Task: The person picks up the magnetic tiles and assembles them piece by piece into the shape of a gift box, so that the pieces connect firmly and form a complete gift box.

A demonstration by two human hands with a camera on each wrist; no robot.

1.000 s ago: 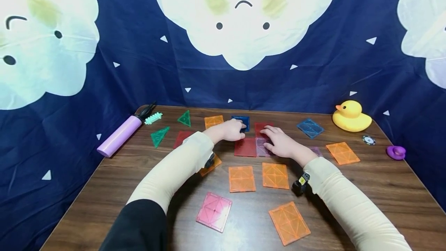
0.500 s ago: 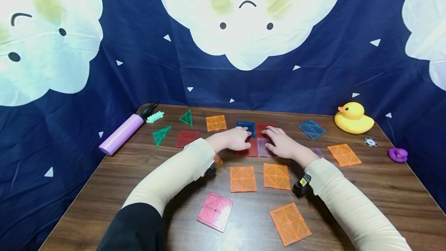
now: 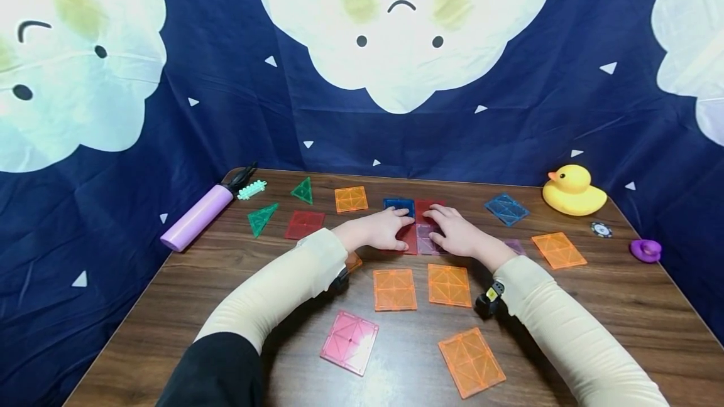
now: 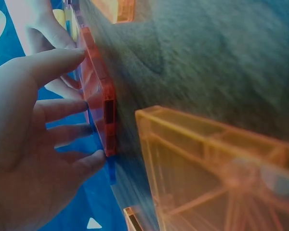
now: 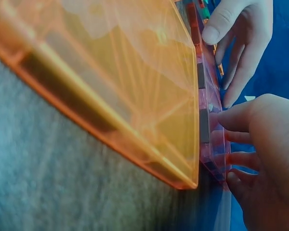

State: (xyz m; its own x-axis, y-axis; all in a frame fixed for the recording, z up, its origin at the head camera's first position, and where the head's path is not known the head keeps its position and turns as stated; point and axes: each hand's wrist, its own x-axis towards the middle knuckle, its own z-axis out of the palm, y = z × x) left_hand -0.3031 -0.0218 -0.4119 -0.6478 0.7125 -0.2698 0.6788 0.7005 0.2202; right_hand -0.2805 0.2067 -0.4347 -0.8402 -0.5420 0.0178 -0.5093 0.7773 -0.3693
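Note:
Toward the back of the table, flat square magnetic tiles lie two by two: a blue tile (image 3: 398,203) at back left, a red tile (image 3: 430,207) at back right, another red tile (image 3: 411,242) at front left and a purple tile (image 3: 425,241) at front right. My left hand (image 3: 379,231) rests its spread fingertips on the blue tile and the front red tile, hiding part of both. With my right hand (image 3: 460,234) I touch the back red tile and the purple tile. In the wrist views, fingers of both hands lie loosely extended over the tiles.
Orange tiles (image 3: 394,290) and a pink tile (image 3: 349,342) lie nearer me. Around the back are green triangles (image 3: 263,220), a red tile (image 3: 304,225), a blue tile (image 3: 506,209), a lilac pump (image 3: 197,217), a yellow duck (image 3: 573,192) and a purple duck (image 3: 645,250).
The blue tile has slid right, closing its gap to the back red tile. My left hand has come slightly nearer, its fingers spreading over the front red tile. The right hand stays put.

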